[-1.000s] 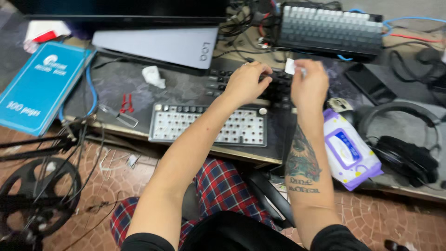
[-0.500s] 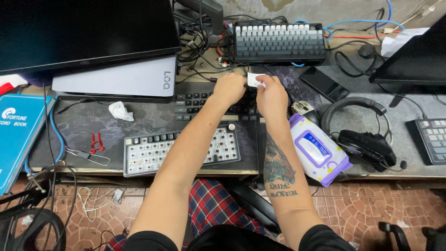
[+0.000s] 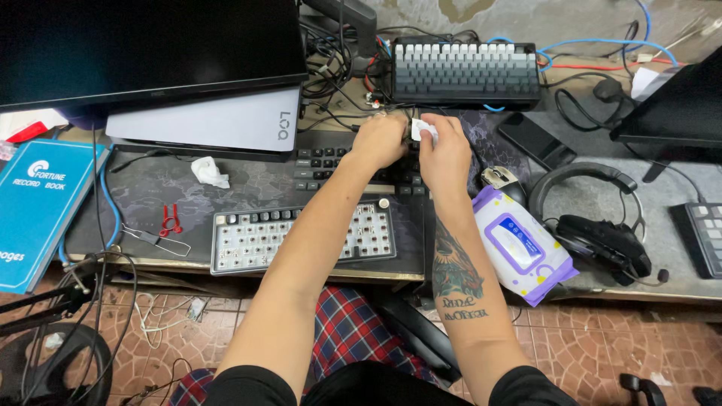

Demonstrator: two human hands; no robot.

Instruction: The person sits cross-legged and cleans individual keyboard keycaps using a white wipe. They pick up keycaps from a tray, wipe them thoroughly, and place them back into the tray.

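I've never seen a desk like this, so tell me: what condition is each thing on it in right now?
Stripped keyboard: most keycaps off, switches bare.
Black keyboard: keycaps on, under both hands.
White wipe: pinched in the right hand.
Left hand: resting on the black keyboard.
Grey keyboard: fully capped.
Wipes pack: flap shut.
Monitor: dark.
Tissue: crumpled.

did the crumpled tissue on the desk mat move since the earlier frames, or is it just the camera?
No. The crumpled tissue sits in the same place against the grey laptop and the stripped keyboard as before; only the head camera shifted.
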